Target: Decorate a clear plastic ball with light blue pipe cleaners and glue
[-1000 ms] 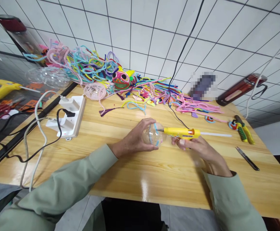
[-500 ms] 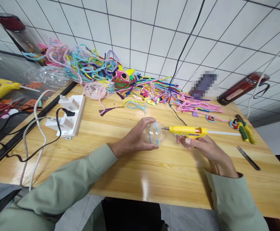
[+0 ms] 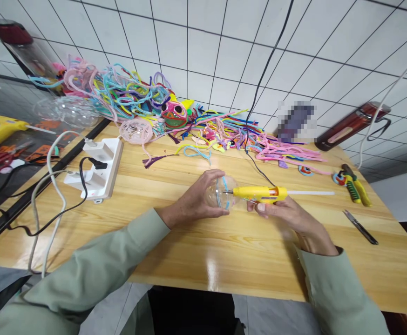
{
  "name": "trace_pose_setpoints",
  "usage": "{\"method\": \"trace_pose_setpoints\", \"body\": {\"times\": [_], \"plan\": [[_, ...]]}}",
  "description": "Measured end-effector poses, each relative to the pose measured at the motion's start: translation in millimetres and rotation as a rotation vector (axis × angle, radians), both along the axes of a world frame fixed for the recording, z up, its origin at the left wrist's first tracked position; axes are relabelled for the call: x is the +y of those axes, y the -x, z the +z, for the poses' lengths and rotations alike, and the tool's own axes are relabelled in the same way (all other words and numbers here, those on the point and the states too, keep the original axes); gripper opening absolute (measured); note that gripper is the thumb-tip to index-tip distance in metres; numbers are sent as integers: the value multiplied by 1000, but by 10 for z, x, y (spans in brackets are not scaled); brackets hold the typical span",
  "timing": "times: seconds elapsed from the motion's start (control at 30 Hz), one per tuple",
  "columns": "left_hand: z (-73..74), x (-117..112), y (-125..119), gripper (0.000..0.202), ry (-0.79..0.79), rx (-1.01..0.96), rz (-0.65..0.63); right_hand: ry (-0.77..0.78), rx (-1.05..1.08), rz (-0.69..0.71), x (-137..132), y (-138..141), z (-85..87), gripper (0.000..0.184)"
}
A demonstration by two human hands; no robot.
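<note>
My left hand is wrapped round a clear plastic ball, with a light blue pipe cleaner running round it. A yellow hot glue gun lies level in my right hand, its fingers closed about the handle. The gun's metal nozzle overlaps the ball near the blue strip; whether it touches cannot be made out. From the gun's back end a white glue stick sticks out to the right.
A white power strip with plugs and cables stands at left. Tangled pipe cleaners line the wall. A pink ball lies before them. Pliers and a craft knife lie at right. A second glue gun is far left.
My right hand has moved left with the glue gun, bringing its nozzle from the ball's right side over to the blue strip. My left hand keeps its hold on the ball.
</note>
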State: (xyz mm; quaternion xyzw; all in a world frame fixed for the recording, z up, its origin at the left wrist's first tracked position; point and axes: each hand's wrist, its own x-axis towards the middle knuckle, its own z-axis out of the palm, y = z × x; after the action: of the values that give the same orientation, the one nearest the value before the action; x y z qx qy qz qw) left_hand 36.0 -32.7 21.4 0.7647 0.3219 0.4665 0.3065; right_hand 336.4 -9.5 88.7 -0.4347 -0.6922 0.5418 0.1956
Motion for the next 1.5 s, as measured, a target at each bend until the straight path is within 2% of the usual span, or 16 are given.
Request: {"method": "trace_pose_setpoints", "body": {"times": [0.17, 0.37, 0.53, 0.97, 1.23, 1.33, 1.5], "plan": [[-4, 2, 0, 94, -12, 13, 2, -8, 70, -29, 28, -73, -17, 46], [4, -8, -1, 93, -36, 28, 4, 2, 34, 7, 17, -13, -10, 43], [3, 1, 0, 94, -22, 52, 8, 6, 85, -24, 16, -37, -6, 42], [18, -1, -3, 95, 7, 28, -4, -2, 30, 15, -17, 16, 45, 43], [32, -8, 1, 95, 50, 35, 8, -4, 85, -51, 7, -50, 8, 44], [28, -5, -2, 96, 52, 30, 8, -7, 54, -31, -6, 6, 1, 40], [35, -1, -19, 94, 46, 21, 1, -20, 34, -44, -54, 109, 38, 44]]}}
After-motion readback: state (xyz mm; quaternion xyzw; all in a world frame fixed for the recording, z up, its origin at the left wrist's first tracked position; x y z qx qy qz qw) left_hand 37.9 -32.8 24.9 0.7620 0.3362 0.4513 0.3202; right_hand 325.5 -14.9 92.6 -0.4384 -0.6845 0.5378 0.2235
